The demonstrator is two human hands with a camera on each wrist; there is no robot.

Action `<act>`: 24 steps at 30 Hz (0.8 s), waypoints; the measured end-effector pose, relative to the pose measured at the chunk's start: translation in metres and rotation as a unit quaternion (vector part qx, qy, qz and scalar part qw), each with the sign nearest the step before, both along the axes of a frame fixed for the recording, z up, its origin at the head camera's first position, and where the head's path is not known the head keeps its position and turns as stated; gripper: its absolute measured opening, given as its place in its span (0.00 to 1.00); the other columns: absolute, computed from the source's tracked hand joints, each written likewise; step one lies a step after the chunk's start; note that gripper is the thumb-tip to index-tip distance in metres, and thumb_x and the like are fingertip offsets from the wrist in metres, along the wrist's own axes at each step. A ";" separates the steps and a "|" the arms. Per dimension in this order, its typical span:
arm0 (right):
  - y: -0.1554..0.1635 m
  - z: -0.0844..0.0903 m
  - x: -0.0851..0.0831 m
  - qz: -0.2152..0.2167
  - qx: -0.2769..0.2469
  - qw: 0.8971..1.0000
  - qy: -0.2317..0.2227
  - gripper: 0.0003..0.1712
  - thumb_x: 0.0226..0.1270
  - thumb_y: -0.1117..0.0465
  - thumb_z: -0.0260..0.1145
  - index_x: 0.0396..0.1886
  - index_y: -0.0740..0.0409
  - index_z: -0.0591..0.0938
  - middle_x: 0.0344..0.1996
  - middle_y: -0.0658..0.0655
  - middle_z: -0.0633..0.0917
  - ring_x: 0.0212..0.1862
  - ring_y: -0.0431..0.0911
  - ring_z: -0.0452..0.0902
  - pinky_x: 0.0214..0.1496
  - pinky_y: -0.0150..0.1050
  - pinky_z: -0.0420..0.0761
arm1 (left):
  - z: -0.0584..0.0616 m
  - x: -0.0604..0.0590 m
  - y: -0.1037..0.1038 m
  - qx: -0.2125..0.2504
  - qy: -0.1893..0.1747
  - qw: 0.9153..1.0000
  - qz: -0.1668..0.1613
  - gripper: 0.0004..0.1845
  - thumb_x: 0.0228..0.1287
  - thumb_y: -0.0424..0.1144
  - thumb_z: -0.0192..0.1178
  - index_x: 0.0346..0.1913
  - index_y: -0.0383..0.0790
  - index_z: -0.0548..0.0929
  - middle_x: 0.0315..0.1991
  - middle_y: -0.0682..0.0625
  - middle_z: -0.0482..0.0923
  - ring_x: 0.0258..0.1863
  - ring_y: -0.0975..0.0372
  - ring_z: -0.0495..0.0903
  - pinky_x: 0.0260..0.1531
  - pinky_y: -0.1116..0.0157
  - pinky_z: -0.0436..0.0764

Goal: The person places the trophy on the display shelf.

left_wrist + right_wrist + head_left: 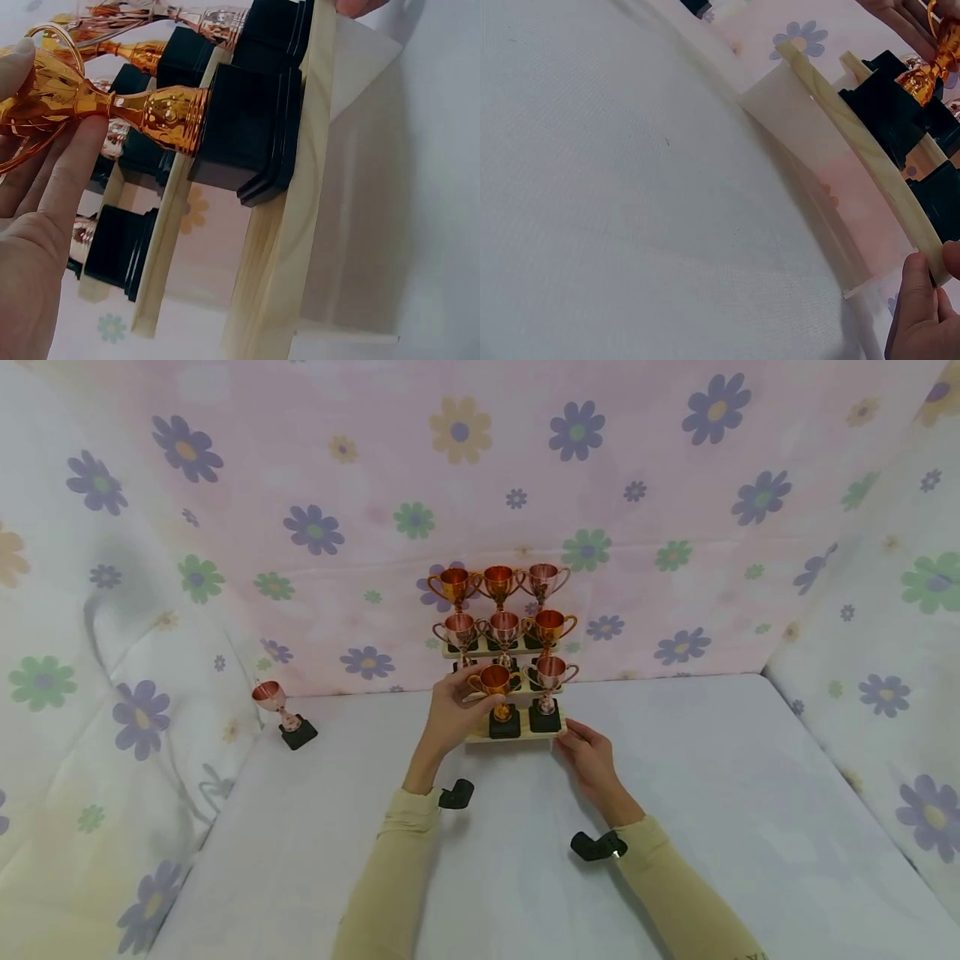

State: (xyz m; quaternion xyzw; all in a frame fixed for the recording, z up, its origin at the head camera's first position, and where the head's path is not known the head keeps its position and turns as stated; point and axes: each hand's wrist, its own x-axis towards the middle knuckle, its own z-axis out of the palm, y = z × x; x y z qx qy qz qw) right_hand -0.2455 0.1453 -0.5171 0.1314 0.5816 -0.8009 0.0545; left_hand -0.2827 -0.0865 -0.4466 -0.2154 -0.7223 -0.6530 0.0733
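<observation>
My left hand (453, 710) pinches a gold trophy (503, 720) at its cup, thumb on the near side. The trophy's black base stands upright on the lowest board (319, 127) of a tiered wooden stand. Beside it, on the right of that board, is a rose-gold trophy (545, 716). My right hand (588, 756) grips the board's right end, thumb above and fingers beneath in the right wrist view. More gold and rose-gold trophies (499, 581) stand on the two tiers behind; the front cups partly hide their bases.
Another rose-gold trophy (298, 732) stands apart on the white tabletop (360, 777) at the left. Flowered cloth (360, 602) rises behind the stand and along both sides. A translucent support (360, 247) holds up the lowest board. Black wrist cameras (456, 794) jut inward from both wrists.
</observation>
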 end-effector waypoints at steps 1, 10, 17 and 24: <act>0.000 0.000 0.000 -0.001 0.001 1.000 0.001 0.28 0.78 0.70 0.53 0.74 0.73 0.63 0.73 0.69 0.68 0.69 0.55 0.68 0.54 0.25 0.83 | 0.000 -0.002 0.001 0.000 0.001 1.000 -0.002 0.28 0.62 0.28 0.71 0.66 0.30 0.77 0.56 0.35 0.79 0.45 0.57 0.83 0.51 0.61 0.87; 0.000 -0.001 -0.001 -0.005 0.007 1.000 -0.005 0.28 0.79 0.69 0.53 0.74 0.71 0.64 0.71 0.66 0.69 0.66 0.50 0.71 0.66 0.34 0.78 | 0.002 -0.006 0.010 -0.017 0.015 1.000 0.001 0.28 0.62 0.29 0.71 0.65 0.29 0.78 0.54 0.35 0.82 0.44 0.54 0.85 0.49 0.56 0.88; -0.002 -0.003 -0.002 -0.002 0.007 1.000 -0.003 0.28 0.79 0.68 0.54 0.74 0.71 0.65 0.71 0.66 0.70 0.65 0.50 0.72 0.65 0.34 0.79 | -0.005 -0.011 0.012 0.000 0.012 1.000 -0.003 0.28 0.62 0.30 0.72 0.66 0.32 0.78 0.55 0.35 0.82 0.46 0.55 0.83 0.53 0.53 0.87; -0.001 -0.002 0.001 -0.001 0.007 1.000 -0.003 0.28 0.79 0.68 0.54 0.75 0.71 0.63 0.72 0.68 0.68 0.66 0.51 0.71 0.54 0.25 0.82 | -0.016 0.002 -0.006 0.048 -0.014 0.999 -0.021 0.33 0.60 0.25 0.71 0.69 0.33 0.74 0.59 0.33 0.79 0.59 0.43 0.80 0.61 0.54 0.82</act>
